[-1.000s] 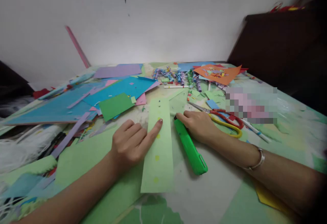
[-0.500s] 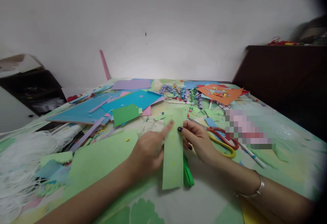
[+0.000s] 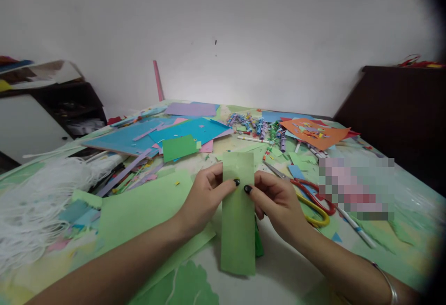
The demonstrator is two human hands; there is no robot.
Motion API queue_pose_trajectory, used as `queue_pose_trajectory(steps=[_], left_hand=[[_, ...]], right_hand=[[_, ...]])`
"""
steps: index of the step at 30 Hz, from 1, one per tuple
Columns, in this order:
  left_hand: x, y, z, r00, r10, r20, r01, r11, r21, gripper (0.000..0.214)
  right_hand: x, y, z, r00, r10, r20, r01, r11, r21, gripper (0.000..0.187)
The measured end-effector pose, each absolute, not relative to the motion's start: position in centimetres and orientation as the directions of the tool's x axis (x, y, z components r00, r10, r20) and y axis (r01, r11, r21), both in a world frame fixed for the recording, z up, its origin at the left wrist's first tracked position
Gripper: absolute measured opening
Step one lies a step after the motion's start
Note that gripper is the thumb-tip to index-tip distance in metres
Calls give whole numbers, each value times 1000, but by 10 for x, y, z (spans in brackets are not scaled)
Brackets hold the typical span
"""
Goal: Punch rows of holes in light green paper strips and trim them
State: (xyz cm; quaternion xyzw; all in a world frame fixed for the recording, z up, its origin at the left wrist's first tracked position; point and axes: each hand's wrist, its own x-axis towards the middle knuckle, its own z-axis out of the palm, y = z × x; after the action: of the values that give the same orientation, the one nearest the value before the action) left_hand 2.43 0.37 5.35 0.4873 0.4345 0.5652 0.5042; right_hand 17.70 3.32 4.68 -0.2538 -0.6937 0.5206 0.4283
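Observation:
A light green paper strip (image 3: 238,230) hangs lengthwise between my hands, above the table. My left hand (image 3: 204,198) pinches its left edge, thumb on the front and fingers behind. On the right edge, my right hand (image 3: 280,203) holds it the same way, with its thumb near the other thumb. The fingers behind the paper are partly hidden. Behind the strip's lower right side a dark green object (image 3: 259,242) shows only in part. Scissors (image 3: 315,203) with red and yellow handles lie just right of my right hand. A larger light green sheet (image 3: 139,212) lies under my left forearm.
Blue sheets (image 3: 181,131), a green piece (image 3: 179,148) and paper scraps cover the far left. White cord (image 3: 31,217) is heaped at the left edge. Curled paper pieces (image 3: 261,127) and an orange sheet (image 3: 327,140) lie at the back. A white marker (image 3: 358,228) rests at right.
My left hand has gone from a pointing finger over the strip to gripping its left edge. The strip now shows a plain face instead of the yellow-dotted one. The view has shifted left.

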Motion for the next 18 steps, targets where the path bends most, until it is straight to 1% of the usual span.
queue_pose_trajectory(steps=[4,7,10,14,16,18], left_hand=[[21,3,51,18,990,137,-135,-133,982,13],[20,2,51,33,996,87,-176,-80,981,16],[23,-1,52,-9,999,41,-189,-43,981,15],[26,-1,54,-102,994,37,-159,-53,986,9],[26,1,55,-109,993,33,-158,-51,986,7],[25,2,54,-75,997,22,-200,-37,979,8]], right_hand=[[176,35,45,-492,806,330,-30,363,-931,21],[177,34,44,-497,803,329,26,393,-919,23],[177,32,43,-479,802,356,83,445,-892,26],[176,29,41,-463,799,383,124,487,-865,26],[176,29,40,-467,797,382,134,491,-861,26],[176,29,40,-473,794,381,142,496,-857,26]])
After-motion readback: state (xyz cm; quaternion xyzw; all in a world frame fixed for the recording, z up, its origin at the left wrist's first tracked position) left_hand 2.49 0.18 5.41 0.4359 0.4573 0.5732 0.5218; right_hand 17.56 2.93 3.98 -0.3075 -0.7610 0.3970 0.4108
